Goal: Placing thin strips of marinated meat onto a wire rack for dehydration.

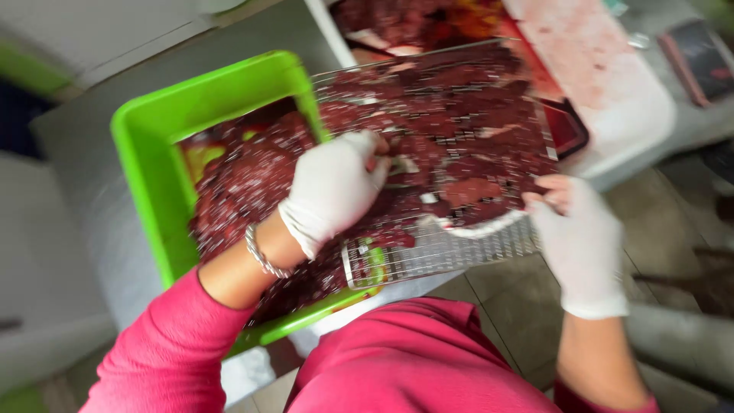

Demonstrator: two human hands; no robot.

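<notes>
Meat (252, 176) is filling the green tub (153, 168) at our left, dark red, wet slices heaped loosely against its smooth plastic walls. We are working with both hands in thin white gloves, and the frame is blurred by motion, so fine detail is lost.

Our left hand (332, 191), with a metal bracelet (262, 256) at the wrist, is curled on the slices spread over the wire rack (443, 245), fingers bent as if pinching or pressing a piece; we cannot tell whether anything is actually gripped. The rack is a thin, shiny metal grid, lying tilted with its left part over the tub's rim. Our right hand (581, 237) is closing on the rack's right edge and holding it up.

We are judging the risks like this: the rack is hanging partly over bare floor (505, 291), carried mostly by that one hand, so a slip of the slick glove could tip it and send slices sliding off its near edge. Wet meat is giving little friction on smooth wire. The glove could also be snagging on the mesh and tearing.

Further right, a white cutting board (612, 84), stained pink, is lying on the grey bench (688, 122), beside a dark red tray (566, 130) half hidden under the rack.
</notes>
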